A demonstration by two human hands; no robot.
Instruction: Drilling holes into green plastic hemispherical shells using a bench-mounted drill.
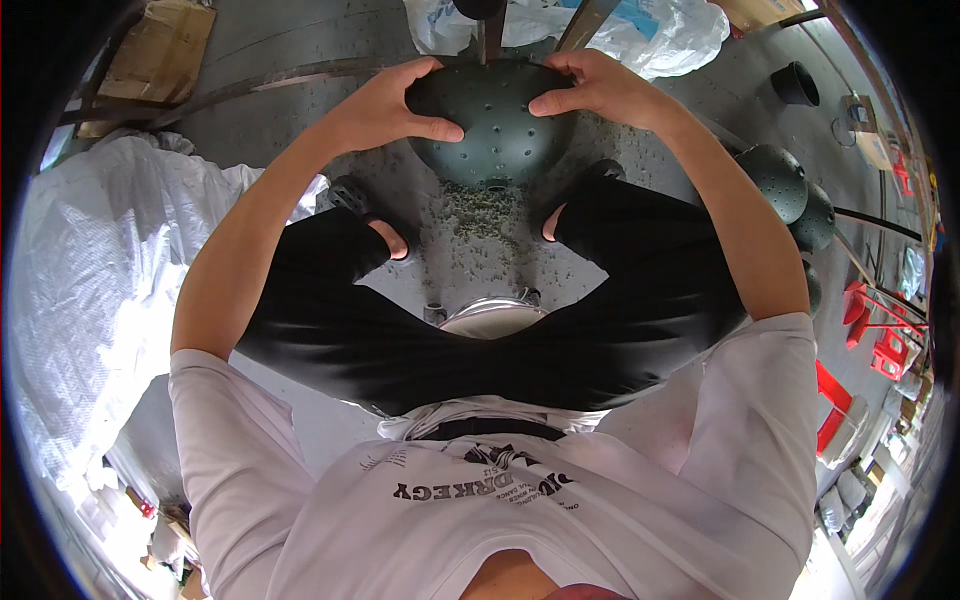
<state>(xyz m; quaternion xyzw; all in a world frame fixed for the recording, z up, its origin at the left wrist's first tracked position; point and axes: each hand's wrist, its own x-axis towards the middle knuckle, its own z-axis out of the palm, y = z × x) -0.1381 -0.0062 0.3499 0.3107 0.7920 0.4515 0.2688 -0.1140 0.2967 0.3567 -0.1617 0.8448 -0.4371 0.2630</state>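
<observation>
In front of me is a dark green rounded shell [497, 135], dome-like and dotted with small round holes. My left hand [405, 105] grips its left side, thumb on the curved face and fingers over the far rim. My right hand [590, 88] clasps the right side in the same way, its thumb pointing inward. The far fingers of both hands are partly hidden. A dark upright metal rod [489, 38] stands just beyond the shell's far edge; whether the two touch, I cannot tell. Small green shavings [480, 212] litter the grey floor below, between my feet.
More green perforated shells [775, 183] are grouped at the right. White plastic sheeting [110, 260] covers the left side, with a cardboard box [160, 50] beyond it. A black bucket [795, 84] lies at the far right, and red stools [888, 352] stand nearer. Under me is a round seat [492, 320].
</observation>
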